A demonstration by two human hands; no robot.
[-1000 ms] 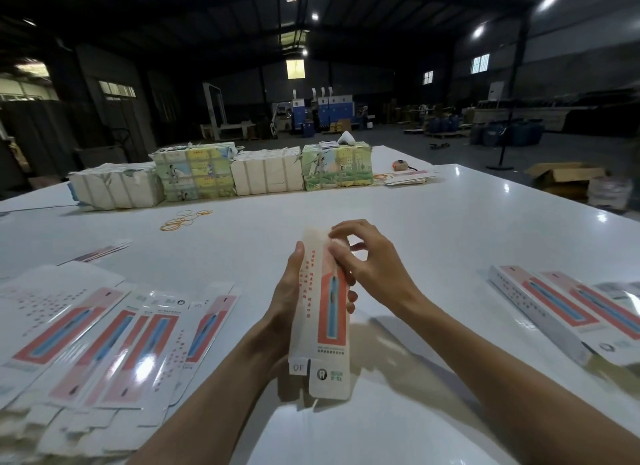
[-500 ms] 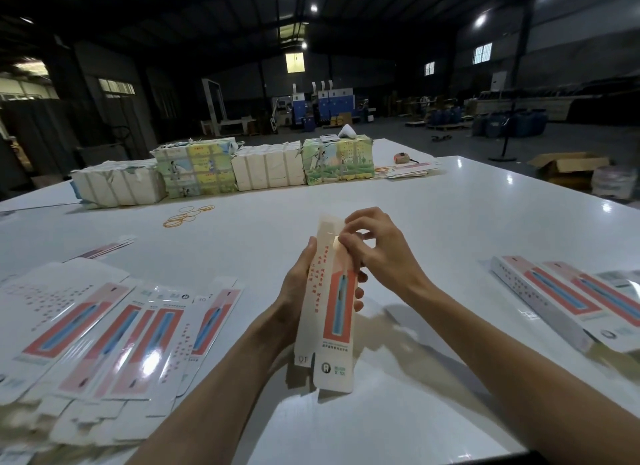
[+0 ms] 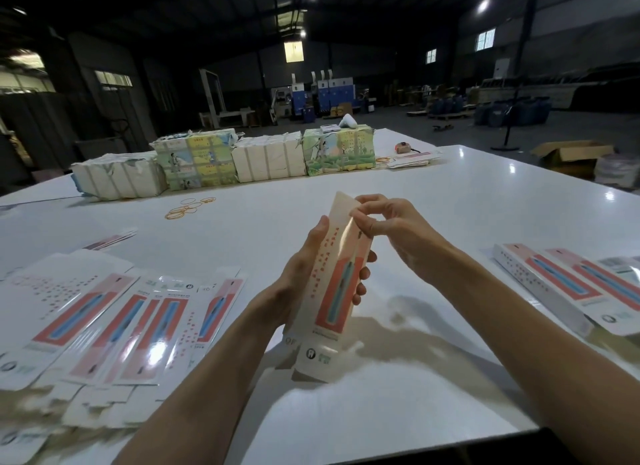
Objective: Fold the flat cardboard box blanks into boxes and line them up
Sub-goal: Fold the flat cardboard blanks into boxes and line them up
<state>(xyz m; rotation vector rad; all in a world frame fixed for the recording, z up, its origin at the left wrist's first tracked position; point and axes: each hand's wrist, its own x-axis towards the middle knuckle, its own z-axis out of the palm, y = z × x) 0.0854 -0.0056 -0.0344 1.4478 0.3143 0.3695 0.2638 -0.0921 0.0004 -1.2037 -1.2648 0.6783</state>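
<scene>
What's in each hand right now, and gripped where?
Both hold one box: the left hand wraps around its middle, and the right hand pinches the top end flap.

White table (image 3: 450, 205): flat blanks (image 3: 104, 319) left, folded boxes (image 3: 568, 288) right, wrapped bundles (image 3: 225, 160) far side, rubber bands (image 3: 188, 208) nearby.

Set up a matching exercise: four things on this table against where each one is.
Things:
1. flat blanks
2. finished boxes
3. rubber bands
4. half-folded box

Places:
A. gripped in the left hand
B. fanned out, near left of the table
C. lying at the right
D. loose before the wrapped bundles

Pairs: 1-B, 2-C, 3-D, 4-A
</scene>
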